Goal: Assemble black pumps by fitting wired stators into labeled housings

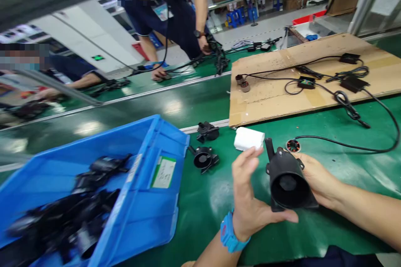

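A black funnel-shaped plastic housing (286,181) is held over the green bench, its open mouth facing me. My right hand (316,177) cups it from behind on the right. My left hand (250,198), with a blue watch at the wrist, touches its lower rim with the thumb while the fingers stand apart beside it. A small round motor part (293,146) with a black cable lies just beyond. A white block (249,138) sits close behind the housing.
A blue bin (138,200) with several black housings stands at left. Two more black housings (205,150) lie on the green bench (200,200). A cardboard sheet (266,96) with cables and small black boxes lies at back right. Other people work across the conveyor.
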`<state>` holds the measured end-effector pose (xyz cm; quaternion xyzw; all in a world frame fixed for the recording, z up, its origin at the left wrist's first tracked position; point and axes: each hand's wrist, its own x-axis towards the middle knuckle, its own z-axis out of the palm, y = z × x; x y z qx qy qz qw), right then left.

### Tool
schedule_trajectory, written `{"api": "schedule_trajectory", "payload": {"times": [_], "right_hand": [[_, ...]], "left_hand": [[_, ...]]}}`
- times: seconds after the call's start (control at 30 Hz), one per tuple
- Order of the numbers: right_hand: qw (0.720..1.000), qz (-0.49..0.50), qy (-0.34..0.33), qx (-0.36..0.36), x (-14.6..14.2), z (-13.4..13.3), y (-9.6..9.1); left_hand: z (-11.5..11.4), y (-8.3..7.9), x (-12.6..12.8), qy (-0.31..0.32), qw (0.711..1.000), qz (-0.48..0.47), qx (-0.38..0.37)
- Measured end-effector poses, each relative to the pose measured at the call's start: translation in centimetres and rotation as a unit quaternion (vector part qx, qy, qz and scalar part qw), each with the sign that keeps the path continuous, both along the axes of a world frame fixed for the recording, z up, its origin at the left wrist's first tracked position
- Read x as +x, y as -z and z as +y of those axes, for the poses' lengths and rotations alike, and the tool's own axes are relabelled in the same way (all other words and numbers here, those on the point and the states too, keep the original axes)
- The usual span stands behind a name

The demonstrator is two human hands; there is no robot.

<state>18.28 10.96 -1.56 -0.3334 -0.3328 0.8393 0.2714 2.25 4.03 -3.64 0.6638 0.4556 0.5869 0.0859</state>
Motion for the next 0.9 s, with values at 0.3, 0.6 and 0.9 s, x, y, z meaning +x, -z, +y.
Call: {"api": "schedule_trajectory", "payload": {"times": [0.3, 0.6, 0.9], "right_hand": [[0.978, -0.098, -0.080, 0.169, -0.5, 2.8, 5.6], [0.808, -0.225, -0.012, 0.544, -1.7, 3.2, 8.3], [0.647, -0.245, -0.056, 0.720, -7.1, 6.2, 9.2]], "left_hand": [[-5.1, 3.6, -1.6, -0.103, 0.988, -0.050, -0.102], [-8.5, 4.8, -4.0, 0.095, 0.942, 0.017, -0.323], [-2.4, 4.7, -7.9, -0.095, 0.976, 0.129, -0.146]]}}
